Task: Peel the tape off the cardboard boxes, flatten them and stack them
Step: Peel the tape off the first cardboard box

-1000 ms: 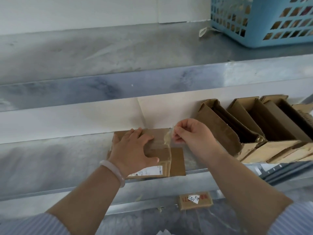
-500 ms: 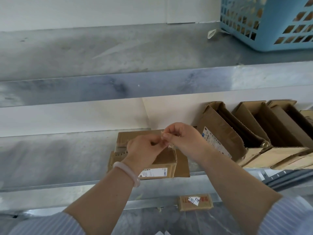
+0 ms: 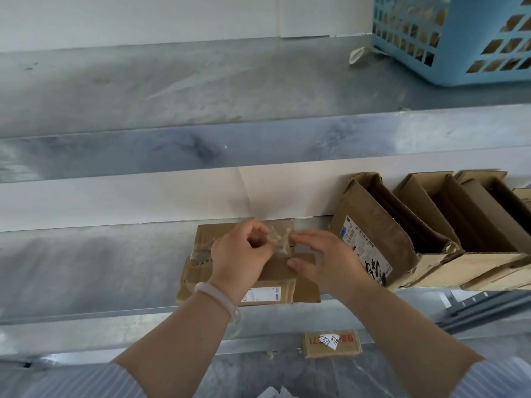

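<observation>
Tape wad (image 3: pixel 280 239) pinched by left hand (image 3: pixel 241 259) over the flattened cardboard box (image 3: pixel 275 275) at the front edge of the shelf (image 3: pixel 86 268); right hand (image 3: pixel 324 262), fingers (image 3: pixel 304 236) straight, touches the wad, probably to unstick it for discarding.

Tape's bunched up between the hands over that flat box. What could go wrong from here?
The crumpled tape, pinched by the left hand, touches the right hand; it may stick to skin instead of dropping free. The flattened box lies at the front edge of the shelf, so a hard tug on tape possibly attached to it could slide it off.
</observation>
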Demonstrator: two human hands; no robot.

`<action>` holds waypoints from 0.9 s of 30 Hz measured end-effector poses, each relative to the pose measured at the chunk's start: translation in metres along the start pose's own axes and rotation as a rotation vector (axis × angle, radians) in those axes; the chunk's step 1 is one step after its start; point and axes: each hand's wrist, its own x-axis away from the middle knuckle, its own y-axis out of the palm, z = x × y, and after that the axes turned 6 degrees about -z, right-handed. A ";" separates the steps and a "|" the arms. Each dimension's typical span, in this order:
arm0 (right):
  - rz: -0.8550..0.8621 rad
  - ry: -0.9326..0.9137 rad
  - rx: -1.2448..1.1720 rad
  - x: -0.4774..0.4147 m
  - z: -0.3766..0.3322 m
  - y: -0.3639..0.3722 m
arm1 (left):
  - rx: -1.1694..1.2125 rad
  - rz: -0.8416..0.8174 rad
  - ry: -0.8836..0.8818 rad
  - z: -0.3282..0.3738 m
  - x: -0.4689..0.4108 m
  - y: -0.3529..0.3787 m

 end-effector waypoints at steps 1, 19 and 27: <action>0.005 -0.024 0.026 0.002 0.000 0.001 | -0.054 0.023 0.048 0.001 0.001 0.001; -0.020 -0.127 0.201 0.004 0.010 0.008 | -0.429 -0.229 0.275 0.004 -0.005 -0.007; -0.046 -0.152 0.221 0.003 0.014 0.006 | -0.390 -0.055 0.194 0.017 0.004 0.008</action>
